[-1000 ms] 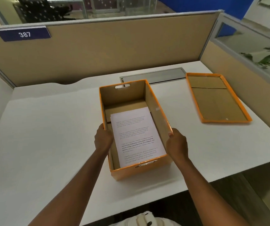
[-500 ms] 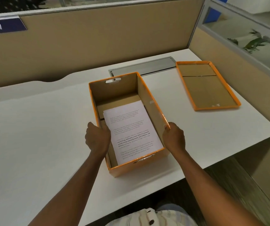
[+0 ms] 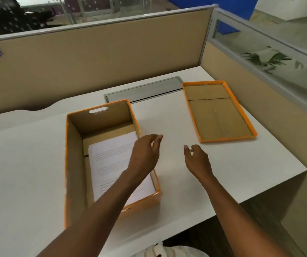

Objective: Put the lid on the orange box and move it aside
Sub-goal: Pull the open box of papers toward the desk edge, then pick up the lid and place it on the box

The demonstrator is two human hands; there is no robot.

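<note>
The orange box stands open on the white desk, left of centre, with a printed sheet of paper lying inside. Its lid lies upside down at the right back of the desk, brown inside with an orange rim. My left hand hovers over the box's right wall, fingers apart, holding nothing. My right hand is in the air between the box and the lid, also with spread fingers and nothing in it. My left forearm hides part of the paper and the box's near right corner.
A grey metal cable flap is set into the desk behind the box. Beige partition walls close the back and right sides. The desk's right edge drops off just past the lid.
Both hands have let go of the box's sides and moved up and to the right, toward the lid. The box stays where it was on the desk.
</note>
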